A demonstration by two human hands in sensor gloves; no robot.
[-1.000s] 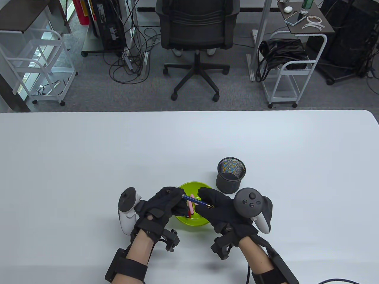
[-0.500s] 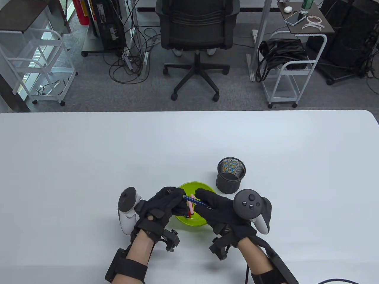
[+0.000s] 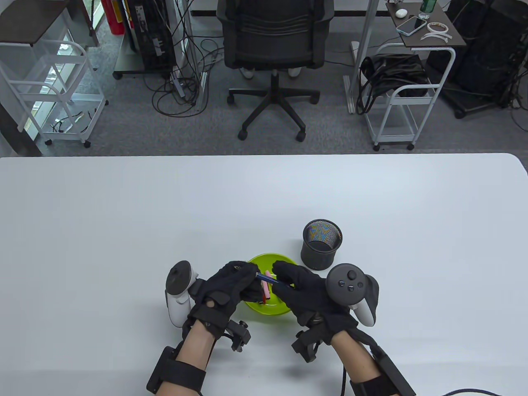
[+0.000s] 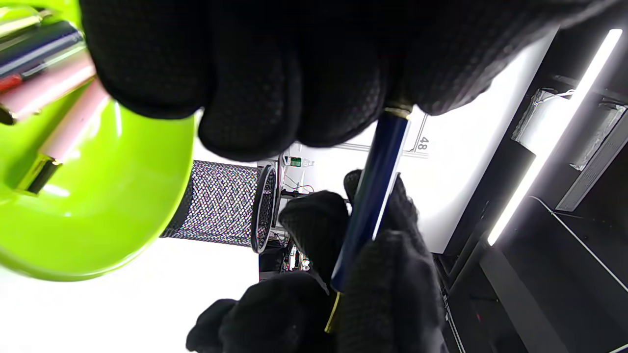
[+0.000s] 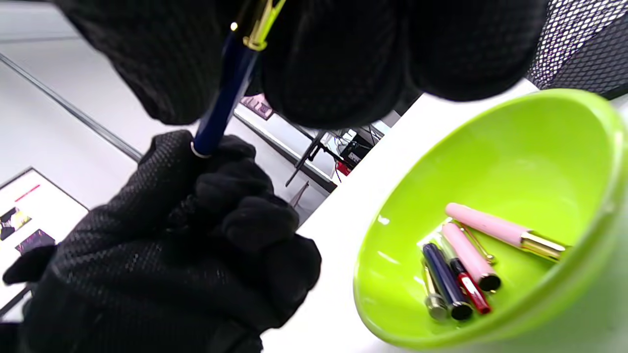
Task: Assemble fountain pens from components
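A dark blue pen barrel [image 3: 269, 279] with gold trim is held between both hands above the green bowl [image 3: 277, 260]. My left hand [image 3: 237, 282] grips its left end and my right hand [image 3: 295, 284] grips its right end. The barrel also shows in the left wrist view [image 4: 375, 206] and in the right wrist view [image 5: 226, 93], where a gold end sits in the right hand's fingers. The bowl [image 5: 564, 147] holds loose parts: pink pieces [image 5: 485, 228], a dark blue piece [image 5: 444, 284], a red piece [image 5: 468, 291] and a metallic piece [image 5: 431, 296].
A black mesh pen cup [image 3: 321, 244] stands just behind and to the right of the bowl; it also shows in the left wrist view [image 4: 221, 206]. The white table [image 3: 123, 231] stretches wide on both sides and behind.
The hands have drawn slightly closer together along the blue barrel, so less of it shows between them. The bowl and cup have not moved.
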